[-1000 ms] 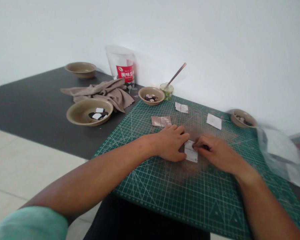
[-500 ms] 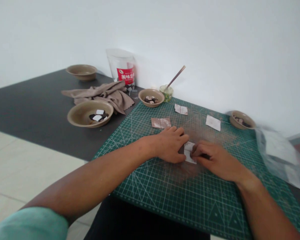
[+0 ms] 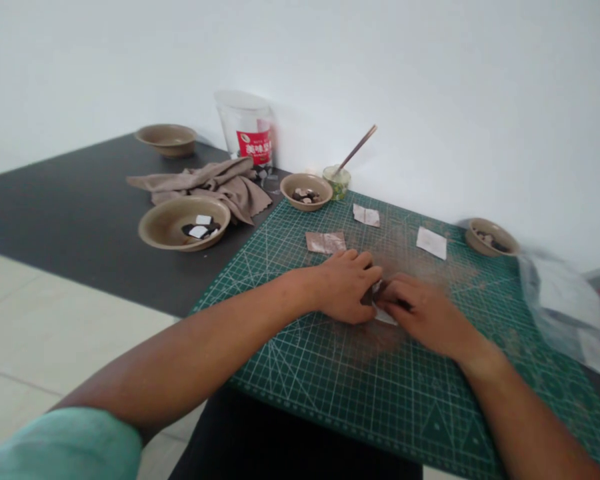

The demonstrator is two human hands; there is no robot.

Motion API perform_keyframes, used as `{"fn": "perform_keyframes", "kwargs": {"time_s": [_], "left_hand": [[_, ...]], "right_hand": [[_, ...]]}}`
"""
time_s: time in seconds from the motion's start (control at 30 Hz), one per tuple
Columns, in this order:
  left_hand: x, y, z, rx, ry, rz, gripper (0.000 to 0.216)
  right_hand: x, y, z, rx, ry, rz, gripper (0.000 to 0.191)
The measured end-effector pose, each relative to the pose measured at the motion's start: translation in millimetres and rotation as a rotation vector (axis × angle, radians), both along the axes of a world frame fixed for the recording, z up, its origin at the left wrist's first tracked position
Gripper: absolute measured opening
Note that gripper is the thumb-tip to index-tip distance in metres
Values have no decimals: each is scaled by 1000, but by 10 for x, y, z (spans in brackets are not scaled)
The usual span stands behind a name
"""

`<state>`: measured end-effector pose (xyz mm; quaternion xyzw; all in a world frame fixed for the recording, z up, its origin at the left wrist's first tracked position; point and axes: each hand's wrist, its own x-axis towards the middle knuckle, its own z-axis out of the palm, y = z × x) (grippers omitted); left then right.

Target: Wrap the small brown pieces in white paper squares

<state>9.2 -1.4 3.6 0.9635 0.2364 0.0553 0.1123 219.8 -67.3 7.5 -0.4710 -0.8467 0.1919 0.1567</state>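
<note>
On the green cutting mat (image 3: 350, 380), the white patch (image 3: 386, 317) lies between the left hand (image 3: 347, 288), thumb and fingers spread at its edge, and the curled right hand (image 3: 423, 312), which partly covers it, any grip unclear.

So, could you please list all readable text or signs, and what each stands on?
"美味": red label on the clear container; the next character is unclear.
Smaller label print: too blurred to read.
Two triangle signs: green cutting mat; any numbers too small.
</note>
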Motion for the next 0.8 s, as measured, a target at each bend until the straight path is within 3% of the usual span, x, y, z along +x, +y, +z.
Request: {"fn": "perform_keyframes", "kwargs": {"time_s": [0.13, 0.27, 0.33, 0.47, 0.53, 0.67, 0.73, 0.8], "left_hand": [[6, 4, -7, -5, 3, 16, 42], [4, 5, -16, 10, 3, -2, 43], [4, 4, -21, 16, 6, 0, 42], [5, 5, -25, 15, -7, 8, 42], [3, 6, -19, 2, -5, 5, 43], [2, 2, -7, 0, 7, 1, 43], [5, 2, -8, 7, 7, 0, 42], [10, 4, -10, 3, 11, 5, 42]], "right_hand": [[74, 36, -1, 13, -33, -102, 9], [79, -42, 64, -149, -6, 56, 11], [20, -46, 50, -129, 9, 66, 13], [14, 16, 7, 18, -28, -91, 11], [82, 9, 29, -17, -57, -95, 10], [125, -60, 70, -168, -25, 67, 12], [78, -49, 39, -148, 10, 71, 13], [42, -2, -8, -65, 21, -20, 12]]}}
